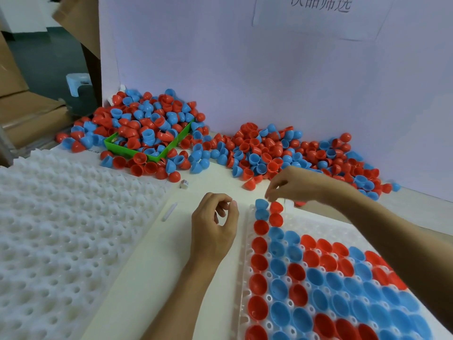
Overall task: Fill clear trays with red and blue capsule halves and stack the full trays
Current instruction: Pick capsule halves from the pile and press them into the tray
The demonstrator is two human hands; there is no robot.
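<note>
Along the far edge of the cream surface [215, 182], against a pale lilac backboard [269, 77]: two heaps of loose red and blue capsule halves. Left heap [147, 111] spilling over and around a green bin [181, 137]; right heap [289, 153] spread low toward the right. Between them, near the front, a small white die-like object [184, 184].

At lower right, a clear tray [306, 225], most pockets nearer the camera filled with red and blue halves set dome up, far right pockets bare. At its far left corner, a blue half [261, 204] with a red half [276, 207] just beside it.

Right hand [296, 184] reaching across the tray's far edge, fingers [270, 195] bunched downward just above those two halves; whether anything pinched between them, cannot tell.

Left hand [214, 224] hovering over the bare surface just left of the tray, fingers loosely curled, thumb near the index tip, apparently holding nothing.

At left, a stack of unfilled white dimpled trays [61, 229] covering that side. Beside its right edge, a small white stick [169, 211] lying flat. Beyond, at upper left, brown cardboard [14, 77].
</note>
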